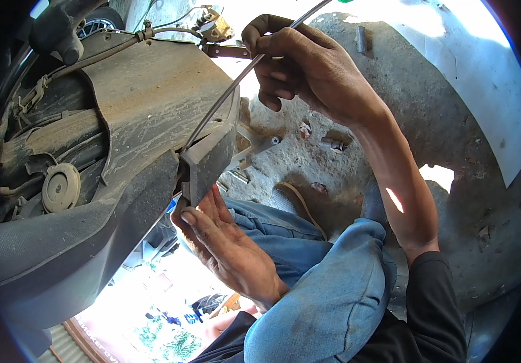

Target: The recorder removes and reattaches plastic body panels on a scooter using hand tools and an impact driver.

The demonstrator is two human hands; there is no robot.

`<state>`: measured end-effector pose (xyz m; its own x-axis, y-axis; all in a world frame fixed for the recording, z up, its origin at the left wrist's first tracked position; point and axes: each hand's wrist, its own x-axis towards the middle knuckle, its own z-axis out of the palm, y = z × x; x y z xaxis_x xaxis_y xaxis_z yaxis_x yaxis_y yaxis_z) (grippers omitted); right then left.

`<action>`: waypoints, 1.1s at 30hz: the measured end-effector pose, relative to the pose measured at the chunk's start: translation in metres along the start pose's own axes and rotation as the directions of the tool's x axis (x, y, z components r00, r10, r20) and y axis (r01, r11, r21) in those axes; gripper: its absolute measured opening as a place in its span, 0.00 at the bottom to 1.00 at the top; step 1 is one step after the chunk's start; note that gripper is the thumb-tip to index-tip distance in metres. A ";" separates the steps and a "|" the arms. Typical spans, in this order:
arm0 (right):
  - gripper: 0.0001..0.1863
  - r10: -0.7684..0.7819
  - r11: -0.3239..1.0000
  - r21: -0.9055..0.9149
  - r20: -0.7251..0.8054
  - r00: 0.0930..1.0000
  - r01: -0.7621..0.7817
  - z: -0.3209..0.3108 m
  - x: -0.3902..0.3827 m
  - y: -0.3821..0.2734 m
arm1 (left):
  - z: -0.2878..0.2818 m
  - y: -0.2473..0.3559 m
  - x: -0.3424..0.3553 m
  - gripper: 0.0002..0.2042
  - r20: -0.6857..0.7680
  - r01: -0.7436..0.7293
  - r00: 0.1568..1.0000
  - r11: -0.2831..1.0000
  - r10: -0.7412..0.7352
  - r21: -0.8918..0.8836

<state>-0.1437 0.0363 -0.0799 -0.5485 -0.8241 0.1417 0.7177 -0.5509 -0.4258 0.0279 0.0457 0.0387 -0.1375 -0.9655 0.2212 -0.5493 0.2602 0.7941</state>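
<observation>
My right hand (306, 66) pinches a long thin metal rod (230, 91) between thumb and forefinger, other fingers loosely curled. The rod slants down to the left, its lower tip at the gap beside a dark grey plastic panel edge (209, 160). Its upper end runs out of the picture, so the kind of tool cannot be told. My left hand (221, 239) is closed on the lower end of that panel edge, thumb on the near side. The panel belongs to the dusty plastic bodywork (142, 91) of what looks like a scooter.
A round beige cap (61, 187) and hoses lie in the bodywork's opening at left. A metal bracket (251, 147) juts out beside the panel. On the rough floor (387, 97) are a metal tube (361, 39), a short cylinder (333, 144) and a shoe (293, 206). My jeans-clad knee (324, 296) rises below.
</observation>
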 end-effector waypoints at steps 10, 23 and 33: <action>0.18 -0.070 0.996 -0.045 0.050 0.996 0.073 0.005 0.004 -0.001 | 0.005 0.000 0.004 0.44 -0.085 0.021 0.996 0.998 -0.016 0.063; 0.16 0.025 0.998 -0.066 -0.008 1.000 -0.025 0.014 -0.001 -0.021 | 0.007 -0.001 0.008 0.42 -0.139 0.079 0.988 0.996 -0.072 0.044; 0.17 -0.012 0.998 -0.068 0.100 0.995 0.019 0.012 0.004 -0.019 | 0.001 -0.018 0.010 0.25 -0.045 -0.048 0.998 0.993 0.043 -0.107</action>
<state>-0.1545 0.0414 -0.0607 -0.5113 -0.8264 0.2358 0.6765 -0.5563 -0.4826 0.0361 0.0316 0.0261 -0.1240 -0.9518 0.2807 -0.4505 0.3060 0.8387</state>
